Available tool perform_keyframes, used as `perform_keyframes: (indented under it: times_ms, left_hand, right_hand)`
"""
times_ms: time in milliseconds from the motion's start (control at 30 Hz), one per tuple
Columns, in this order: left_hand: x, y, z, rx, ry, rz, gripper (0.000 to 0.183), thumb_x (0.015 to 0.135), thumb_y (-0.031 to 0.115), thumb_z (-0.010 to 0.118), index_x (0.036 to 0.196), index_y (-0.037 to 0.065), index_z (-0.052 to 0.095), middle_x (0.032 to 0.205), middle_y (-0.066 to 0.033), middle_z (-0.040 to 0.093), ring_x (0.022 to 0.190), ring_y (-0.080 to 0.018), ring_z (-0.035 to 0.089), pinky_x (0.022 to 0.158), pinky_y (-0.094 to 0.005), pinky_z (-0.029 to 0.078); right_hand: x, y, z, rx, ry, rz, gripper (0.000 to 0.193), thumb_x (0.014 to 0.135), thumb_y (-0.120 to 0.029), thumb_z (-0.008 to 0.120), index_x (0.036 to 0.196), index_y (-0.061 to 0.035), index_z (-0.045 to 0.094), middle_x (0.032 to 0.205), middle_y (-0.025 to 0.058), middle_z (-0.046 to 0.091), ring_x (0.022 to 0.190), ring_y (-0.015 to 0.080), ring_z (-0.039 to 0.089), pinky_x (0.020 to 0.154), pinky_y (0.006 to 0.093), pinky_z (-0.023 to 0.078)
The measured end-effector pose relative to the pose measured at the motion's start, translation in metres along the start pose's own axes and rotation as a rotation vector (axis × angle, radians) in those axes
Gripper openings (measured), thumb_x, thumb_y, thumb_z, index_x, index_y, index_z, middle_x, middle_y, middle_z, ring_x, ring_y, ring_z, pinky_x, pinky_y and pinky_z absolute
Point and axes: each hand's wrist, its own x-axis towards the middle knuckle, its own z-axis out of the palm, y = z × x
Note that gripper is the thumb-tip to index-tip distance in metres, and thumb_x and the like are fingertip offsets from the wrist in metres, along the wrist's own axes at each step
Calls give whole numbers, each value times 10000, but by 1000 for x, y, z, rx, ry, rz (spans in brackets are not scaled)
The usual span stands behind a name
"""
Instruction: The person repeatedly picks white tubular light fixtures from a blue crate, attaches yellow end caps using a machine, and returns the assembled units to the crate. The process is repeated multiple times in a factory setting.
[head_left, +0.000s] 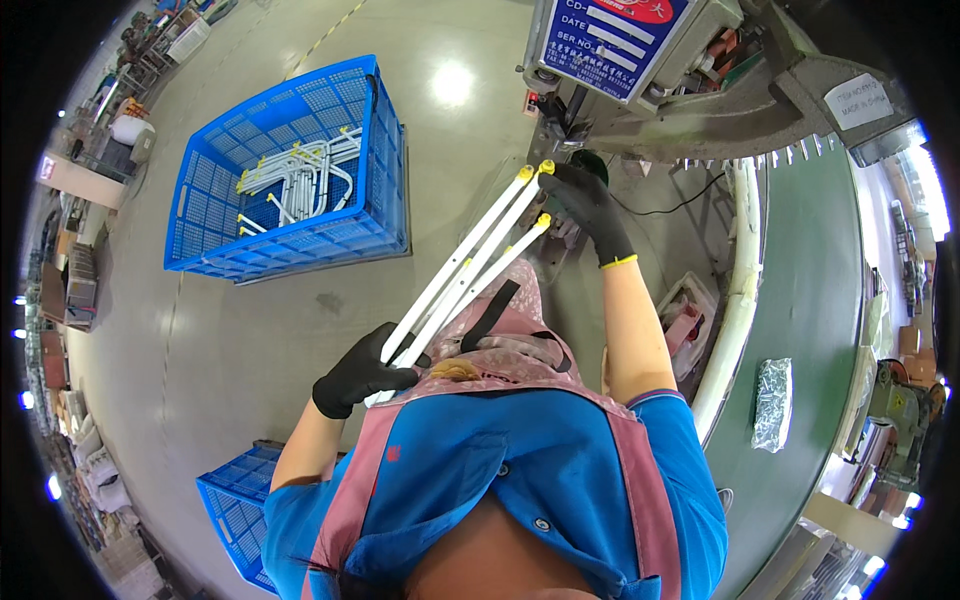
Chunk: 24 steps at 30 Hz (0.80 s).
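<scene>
Several white tubes with yellow end pieces slant across the front of my pink apron. My left hand, in a black glove, is closed around their lower ends near my waist. At the upper end my right hand, gloved in black with a yellow cuff edge, has its fingers closed at a yellow end piece. Part of that grip is hidden behind the glove. A grey-green machine with a blue label plate stands just beyond my right hand.
A large blue crate holding bent white tubes stands on the floor at front left. Another blue crate is at lower left. To my right runs a green belt surface with a bag of small metal parts, edged by a pale pipe.
</scene>
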Motion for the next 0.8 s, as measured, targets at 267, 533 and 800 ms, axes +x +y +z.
perform_keyframes:
  times_ms: [267,533,800]
  left_hand:
    - [3,-13,-5,-60,-12,12,547,732,87,714,1208,-26,467,1054,-131,641,957,-170,612,846,-308,484]
    - [8,-21,-4,93,-10,92,534,748,132,714,1200,-16,473,1049,-127,650,953,-159,607,830,-302,480]
    - [-10,-12,4,63,92,78,465,793,113,671,1187,-21,465,1040,-127,644,889,-153,632,761,-292,502]
  right_hand:
    - [-7,117,0,-326,-38,69,352,848,-271,641,1081,-9,605,885,123,639,767,204,596,704,310,476]
    - [-15,113,4,2,210,244,326,797,-190,687,1059,-1,640,904,91,677,773,145,604,716,278,477]
    - [-10,31,3,-117,413,-159,276,803,-104,685,1046,22,653,854,23,655,759,94,591,691,237,480]
